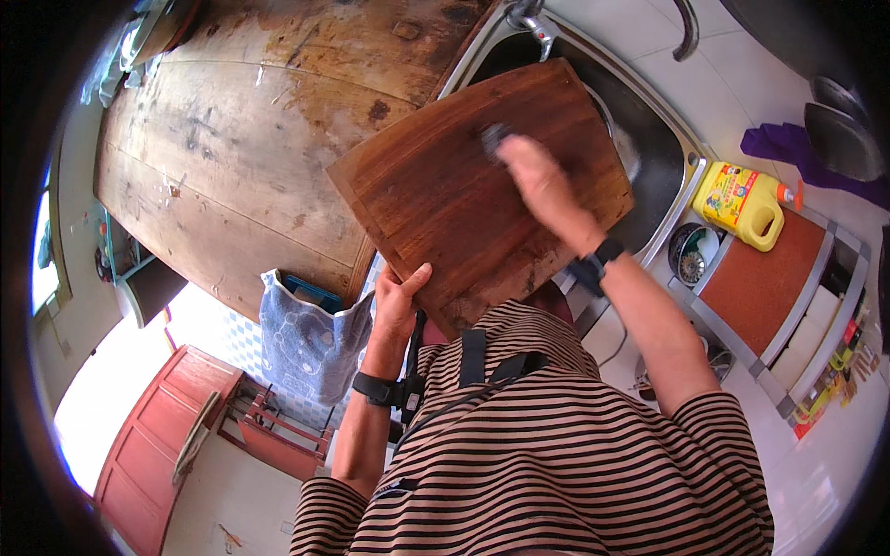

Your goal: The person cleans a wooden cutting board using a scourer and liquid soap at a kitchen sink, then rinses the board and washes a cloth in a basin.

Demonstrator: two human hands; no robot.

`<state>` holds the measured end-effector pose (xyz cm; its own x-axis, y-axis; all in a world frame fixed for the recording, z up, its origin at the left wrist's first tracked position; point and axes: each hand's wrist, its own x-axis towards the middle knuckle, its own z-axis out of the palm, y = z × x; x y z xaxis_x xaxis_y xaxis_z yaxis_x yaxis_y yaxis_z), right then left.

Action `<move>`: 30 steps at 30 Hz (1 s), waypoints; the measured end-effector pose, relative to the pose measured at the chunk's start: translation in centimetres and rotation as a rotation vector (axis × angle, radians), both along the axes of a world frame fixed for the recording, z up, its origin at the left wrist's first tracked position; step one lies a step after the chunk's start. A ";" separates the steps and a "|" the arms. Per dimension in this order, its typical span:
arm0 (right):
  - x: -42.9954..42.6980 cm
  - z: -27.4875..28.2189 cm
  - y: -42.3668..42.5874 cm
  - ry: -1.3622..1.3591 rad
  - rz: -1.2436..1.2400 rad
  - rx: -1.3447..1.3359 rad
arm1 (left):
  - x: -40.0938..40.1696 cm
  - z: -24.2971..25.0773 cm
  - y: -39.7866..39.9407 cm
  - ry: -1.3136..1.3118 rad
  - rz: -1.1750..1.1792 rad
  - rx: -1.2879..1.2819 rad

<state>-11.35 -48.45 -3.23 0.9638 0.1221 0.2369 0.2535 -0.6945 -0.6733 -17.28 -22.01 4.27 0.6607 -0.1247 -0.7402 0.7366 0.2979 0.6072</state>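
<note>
A large wet-looking wooden board [445, 187], dark reddish brown, lies tilted across the stainless steel sink [660, 201] and reaches toward my body. My left hand [398, 295] grips its near left edge, the thumb on top. On the upper face, my right hand [532, 170] presses a small dark scrubber [495, 139]; blur hides its exact kind. Part of a round, pale metal vessel [622, 146] shows in the basin beyond the board's right edge. Much of the basin is hidden under the board.
A stained wooden tabletop [229, 153] adjoins the sink on the left, with a blue towel [313, 347] over its near edge. The faucet [539, 31] stands at the far rim. To the right are a yellow pump jug [740, 201] and a small rack [768, 278].
</note>
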 end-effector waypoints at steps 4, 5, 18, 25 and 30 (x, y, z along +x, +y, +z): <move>2.6 0.1 1.1 0.110 -0.176 -0.063 | 0.0 -0.4 -0.3 0.027 -0.008 0.001; 2.7 1.2 4.0 0.233 -0.088 0.001 | 0.0 -0.7 0.1 0.027 -0.010 -0.001; 2.1 -1.6 0.1 0.084 -0.184 -0.009 | -0.4 -0.8 -0.1 0.041 -0.005 0.016; -3.9 -2.6 -5.4 0.127 -0.171 -0.066 | -0.4 -0.5 0.1 0.063 -0.016 0.026; 5.0 -3.3 -2.6 0.071 -0.272 0.033 | -0.5 -1.0 0.1 0.062 -0.057 0.032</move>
